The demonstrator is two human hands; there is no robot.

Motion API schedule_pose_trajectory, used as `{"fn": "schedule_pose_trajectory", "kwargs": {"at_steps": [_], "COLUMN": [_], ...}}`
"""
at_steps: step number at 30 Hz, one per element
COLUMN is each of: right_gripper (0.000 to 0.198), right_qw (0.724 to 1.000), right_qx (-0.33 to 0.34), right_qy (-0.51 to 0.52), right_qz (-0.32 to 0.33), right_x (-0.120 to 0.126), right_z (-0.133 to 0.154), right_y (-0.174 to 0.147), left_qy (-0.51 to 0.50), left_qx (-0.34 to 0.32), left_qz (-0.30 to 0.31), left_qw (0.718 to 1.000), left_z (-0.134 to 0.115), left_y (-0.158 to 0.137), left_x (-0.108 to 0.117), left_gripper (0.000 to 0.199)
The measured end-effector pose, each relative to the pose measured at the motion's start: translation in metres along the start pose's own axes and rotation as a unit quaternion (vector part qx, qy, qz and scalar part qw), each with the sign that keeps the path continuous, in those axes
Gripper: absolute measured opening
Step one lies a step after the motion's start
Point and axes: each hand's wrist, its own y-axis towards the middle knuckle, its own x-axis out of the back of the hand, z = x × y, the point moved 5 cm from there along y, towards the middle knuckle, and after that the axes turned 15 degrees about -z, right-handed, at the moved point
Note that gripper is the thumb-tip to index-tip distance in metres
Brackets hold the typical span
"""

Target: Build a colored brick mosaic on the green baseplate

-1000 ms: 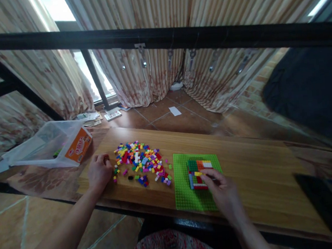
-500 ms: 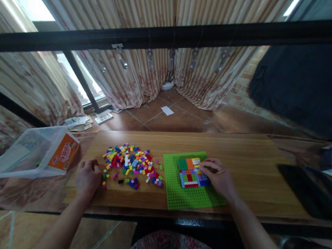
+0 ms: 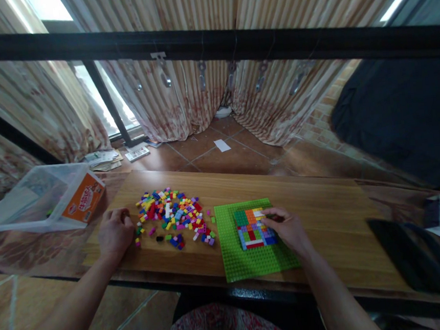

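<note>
The brick build [image 3: 251, 230], roughly square with no clear long axis, sits on the green baseplate [image 3: 233, 264] at nine o'clock from the right hand [image 3: 287, 228], the nearer one, whose fingertips gather at its two-o'clock corner; whether they pinch anything I cannot tell. The left hand [image 3: 114, 233] rests half-curled, contents unclear, with the loose bricks [image 3: 178, 215] at three o'clock.
</note>
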Motion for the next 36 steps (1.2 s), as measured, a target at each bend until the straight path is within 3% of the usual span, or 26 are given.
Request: {"fn": "schedule_pose_trajectory", "kwargs": {"at_steps": [8, 20, 30, 33, 36], "right_gripper": [0.033, 0.041, 0.047, 0.053, 0.051], "right_qw": [0.996, 0.996, 0.996, 0.999, 1.000], "right_qx": [-0.066, -0.055, -0.058, -0.047, 0.005], "right_qy": [-0.010, -0.043, -0.030, -0.001, 0.003], "right_qz": [0.056, 0.056, 0.058, 0.027, -0.027], "right_x": [-0.007, -0.012, -0.011, 0.003, 0.018], "right_z": [0.007, -0.004, -0.001, 0.004, 0.013], "right_y": [0.012, 0.031, 0.026, 0.026, 0.028], "left_qy": [-0.003, 0.011, 0.007, 0.012, 0.011], "left_qx": [-0.004, 0.005, -0.003, -0.004, -0.003], "left_qz": [0.004, 0.020, 0.008, 0.010, 0.011], "left_qw": [1.000, 1.000, 1.000, 1.000, 1.000], "left_z": [-0.003, -0.006, -0.004, -0.004, -0.004], "left_y": [0.000, 0.000, 0.000, -0.001, -0.001], "left_x": [0.002, 0.004, 0.003, 0.003, 0.003], "left_gripper": [0.029, 0.032, 0.032, 0.034, 0.034]}}
